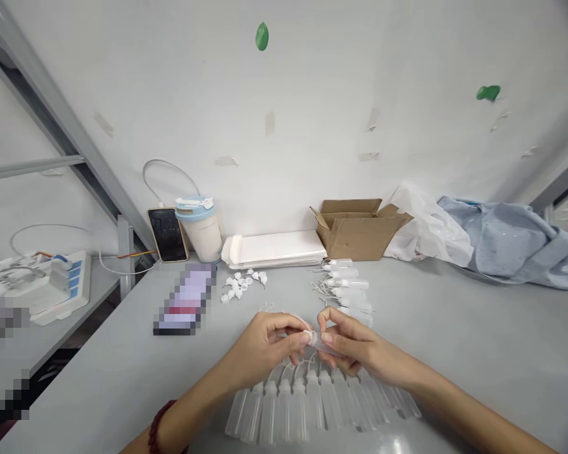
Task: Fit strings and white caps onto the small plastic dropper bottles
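A small translucent plastic bottle (331, 349) is held between my two hands, above the table. My left hand (269, 347) is closed, its thumb and fingers pinching the bottle's white top. Closed round the bottle's body is my right hand (357, 345), with thumb and index finger near the neck. A row of similar bottles (284, 413) lies fanned out just below my hands, several with thin white strings or tubes at their tops. More small bottles (353, 285) lie beyond my right hand. Several loose white caps (239, 285) are scattered beyond my left hand.
A phone (187, 299) lies at left. Behind it stand another phone (168, 234) and a lidded cup (201, 233). White envelopes (279, 247), an open cardboard box (362, 238), a plastic bag (426, 227) and blue-grey cloth (511, 243) line the wall. A power strip (61, 290) sits far left.
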The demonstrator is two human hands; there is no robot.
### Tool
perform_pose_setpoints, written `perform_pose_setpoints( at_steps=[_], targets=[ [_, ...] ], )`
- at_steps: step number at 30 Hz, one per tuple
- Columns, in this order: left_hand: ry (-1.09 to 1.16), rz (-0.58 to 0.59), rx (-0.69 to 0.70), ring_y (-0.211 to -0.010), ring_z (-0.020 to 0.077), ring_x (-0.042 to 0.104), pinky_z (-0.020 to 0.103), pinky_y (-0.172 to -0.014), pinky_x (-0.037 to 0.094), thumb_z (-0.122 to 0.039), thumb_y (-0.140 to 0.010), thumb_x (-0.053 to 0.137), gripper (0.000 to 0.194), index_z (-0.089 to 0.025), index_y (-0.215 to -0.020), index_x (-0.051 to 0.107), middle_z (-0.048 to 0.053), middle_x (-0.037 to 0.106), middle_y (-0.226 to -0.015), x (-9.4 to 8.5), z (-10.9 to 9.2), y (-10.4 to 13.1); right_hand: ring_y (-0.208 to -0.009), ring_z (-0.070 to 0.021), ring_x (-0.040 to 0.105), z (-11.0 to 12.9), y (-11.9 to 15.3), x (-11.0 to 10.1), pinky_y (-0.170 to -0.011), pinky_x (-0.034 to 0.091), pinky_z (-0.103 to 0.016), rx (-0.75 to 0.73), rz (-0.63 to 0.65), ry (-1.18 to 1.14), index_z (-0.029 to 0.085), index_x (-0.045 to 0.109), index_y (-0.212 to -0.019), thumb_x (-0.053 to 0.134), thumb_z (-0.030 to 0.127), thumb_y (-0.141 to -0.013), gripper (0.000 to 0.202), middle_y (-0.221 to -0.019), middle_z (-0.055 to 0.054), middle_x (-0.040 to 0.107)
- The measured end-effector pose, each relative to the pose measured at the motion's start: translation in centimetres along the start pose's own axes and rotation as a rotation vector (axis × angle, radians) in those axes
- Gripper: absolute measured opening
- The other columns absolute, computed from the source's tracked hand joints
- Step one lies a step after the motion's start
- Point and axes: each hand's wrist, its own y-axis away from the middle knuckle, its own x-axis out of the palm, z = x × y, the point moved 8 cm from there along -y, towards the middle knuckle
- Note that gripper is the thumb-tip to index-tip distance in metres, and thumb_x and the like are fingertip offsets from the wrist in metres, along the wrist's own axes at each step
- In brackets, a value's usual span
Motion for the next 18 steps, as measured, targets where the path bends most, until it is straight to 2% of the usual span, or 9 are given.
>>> perform_pose_setpoints(
  at_steps=[3,5,10,12,15,18],
  targets=[
    [0.076,0.077,-0.119,-0.052,0.0113,0.054,0.023,-0.051,0.048,-0.04,-0.084,0.051,0.034,-0.01,-0.071,0.063,0.002,0.058,-0.061,0.7,1.2,-0.1,-0.049,-0.0049,0.029,0.3,0.1,0.0,-0.045,0.021,-0.018,-0.003,-0.022,0.044,0.022,0.036,-0.087,0.048,0.047,-0.088,0.027,-0.068,0.005,0.049],
    [0.032,0.088,-0.137,-0.048,0.0105,0.052,0.022,-0.048,0.046,-0.041,-0.085,0.048,0.037,-0.011,-0.068,0.06,0.0,0.055,-0.057,0.9,1.5,0.0,-0.051,-0.0056,0.031,0.2,0.1,-0.1,-0.045,0.022,-0.018,0.002,-0.027,0.065,0.022,0.036,-0.089,0.048,0.047,-0.088,0.027,-0.067,0.006,0.048],
    [-0.29,-0.027,0.123,-0.064,0.0125,0.052,0.023,-0.06,0.047,-0.025,-0.084,0.051,0.017,-0.015,-0.085,0.065,0.002,0.056,-0.075,0.4,-0.9,0.4,-0.05,-0.0058,0.03,-0.1,0.0,-0.3,-0.043,0.02,-0.018,0.005,-0.002,0.032,0.023,0.035,-0.09,0.048,0.046,-0.088,0.027,-0.064,0.007,0.046],
    [-0.313,-0.033,0.147,-0.069,0.0135,0.053,0.023,-0.062,0.047,-0.024,-0.084,0.051,0.018,-0.016,-0.092,0.065,0.003,0.058,-0.08,0.4,-1.1,0.5,-0.05,-0.0057,0.03,0.0,0.0,-0.3,-0.043,0.02,-0.018,0.002,-0.001,0.017,0.023,0.034,-0.09,0.048,0.046,-0.088,0.028,-0.064,0.007,0.046],
    [-0.187,0.006,0.039,-0.064,0.0122,0.054,0.022,-0.058,0.047,-0.032,-0.086,0.05,0.022,-0.016,-0.092,0.063,0.002,0.058,-0.078,0.5,-0.1,0.3,-0.05,-0.0057,0.029,0.2,0.0,-0.2,-0.043,0.02,-0.018,-0.008,-0.002,0.021,0.023,0.034,-0.091,0.048,0.046,-0.089,0.027,-0.065,0.007,0.046],
    [-0.154,0.005,-0.054,-0.051,0.0096,0.051,0.02,-0.05,0.043,-0.039,-0.087,0.046,0.032,-0.014,-0.072,0.059,-0.001,0.053,-0.061,0.5,0.8,0.3,-0.05,-0.0058,0.03,0.3,0.1,-0.2,-0.043,0.021,-0.018,-0.004,-0.004,0.06,0.023,0.034,-0.091,0.047,0.045,-0.09,0.025,-0.064,0.007,0.047]
  ],
)
